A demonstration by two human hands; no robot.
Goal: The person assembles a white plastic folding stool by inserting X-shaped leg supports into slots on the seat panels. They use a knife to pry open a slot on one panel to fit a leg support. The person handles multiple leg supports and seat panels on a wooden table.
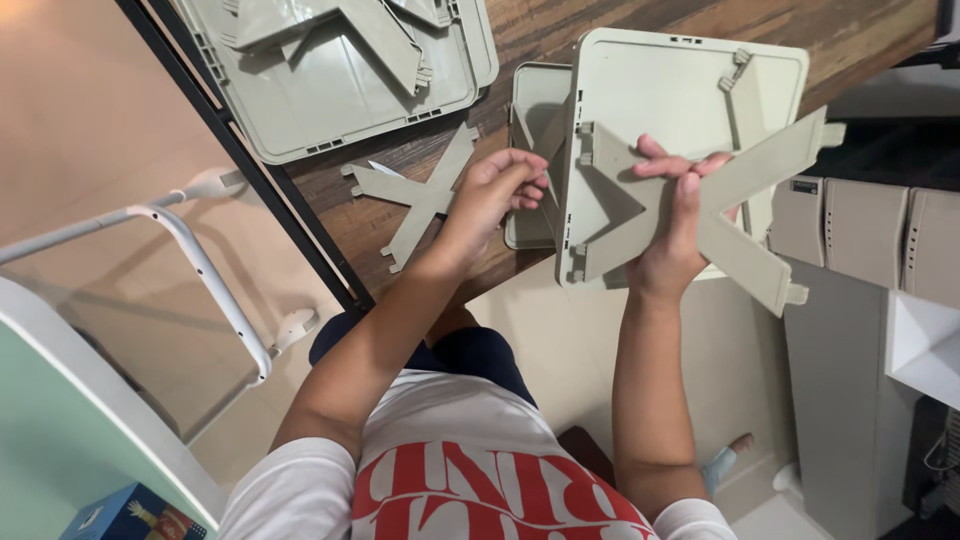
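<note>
I hold a grey-green plastic panel [660, 90] upright over the edge of a brown wooden table [560, 30]. My right hand [675, 225] grips an X-shaped grey-green brace [745, 215] against the panel's lower face, thumb on top. My left hand [495, 190] holds the panel's left edge, fingers curled around it. A second X-shaped brace [420, 195] lies flat on the table just left of my left hand.
Another grey-green tray-like panel [330, 90] with parts in it lies at the table's far left. A smaller flat panel [530, 100] rests behind the held one. A white metal frame [210, 270] stands at left, grey drawers [860, 235] at right.
</note>
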